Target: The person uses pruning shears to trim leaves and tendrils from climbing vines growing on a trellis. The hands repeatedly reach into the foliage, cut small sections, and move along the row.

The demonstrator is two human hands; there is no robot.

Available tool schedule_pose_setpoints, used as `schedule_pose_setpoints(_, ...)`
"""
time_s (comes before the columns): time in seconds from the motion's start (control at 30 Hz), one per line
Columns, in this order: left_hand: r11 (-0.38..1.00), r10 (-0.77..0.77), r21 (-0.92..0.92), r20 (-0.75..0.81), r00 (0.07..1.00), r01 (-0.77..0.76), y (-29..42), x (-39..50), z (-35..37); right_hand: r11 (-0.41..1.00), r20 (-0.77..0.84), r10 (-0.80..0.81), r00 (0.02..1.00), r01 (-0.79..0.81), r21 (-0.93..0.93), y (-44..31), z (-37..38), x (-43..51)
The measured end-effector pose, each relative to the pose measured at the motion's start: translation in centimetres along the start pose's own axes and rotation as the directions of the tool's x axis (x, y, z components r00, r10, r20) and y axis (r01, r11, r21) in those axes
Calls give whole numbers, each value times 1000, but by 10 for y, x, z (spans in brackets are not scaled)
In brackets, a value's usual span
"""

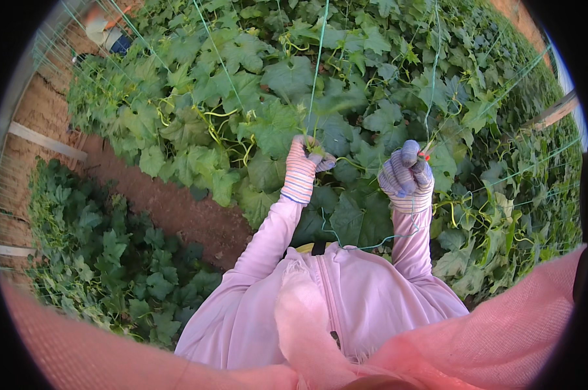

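My left hand (301, 170), in a striped knit glove, pinches a leafy vine shoot (315, 147). A taut green twine (318, 68) runs down to the same spot. To its right, my right hand (407, 175) has its gloved fingers curled closed around a small object with a red tip (424, 156), mostly hidden in the fist. Another green twine (434, 78) comes down just above that fist. A loose length of twine (386, 240) trails below the right hand, across the front of my pink jacket (362, 287). Broad lobed leaves (289, 78) surround both hands.
Several more strings (216, 48) slant through the dense vines. A bare soil path (167, 195) lies at left, beside a second row of plants (128, 263). A wooden post (552, 111) stands at right. Another person (103, 31) is at the upper left.
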State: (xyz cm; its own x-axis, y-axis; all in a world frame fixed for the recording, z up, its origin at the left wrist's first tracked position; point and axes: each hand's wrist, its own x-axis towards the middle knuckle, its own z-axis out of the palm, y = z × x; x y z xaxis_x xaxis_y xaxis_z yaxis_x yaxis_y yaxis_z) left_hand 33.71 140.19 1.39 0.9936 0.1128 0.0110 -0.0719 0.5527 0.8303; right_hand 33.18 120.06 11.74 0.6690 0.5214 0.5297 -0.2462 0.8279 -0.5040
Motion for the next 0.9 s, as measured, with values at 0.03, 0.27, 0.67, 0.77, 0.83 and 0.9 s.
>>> schedule_pose_setpoints(0.03,996,88,34,28,996,-89,-1,-2,0,1000,-5,-1,1000,1,2,2,0,1)
schedule_pose_setpoints(0.27,947,188,-274,55,981,-166,-13,-5,-13,999,-97,39,995,-39,4,7,3,2)
schedule_pose_setpoints(0.67,-140,-334,976,109,936,-164,25,18,24,998,-202,-43,978,51,38,18,10,0)
schedule_pose_setpoints(0.77,69,6,952,298,954,-298,29,3,23,995,-437,-98,894,74,-71,26,23,-1)
schedule_pose_setpoints(0.83,192,132,928,299,945,-320,38,-7,21,813,-676,-432,597,-66,-578,37,35,2)
schedule_pose_setpoints(0.9,309,375,811,377,847,-497,39,-21,-8,522,-541,-729,419,-171,-836,41,39,-1)
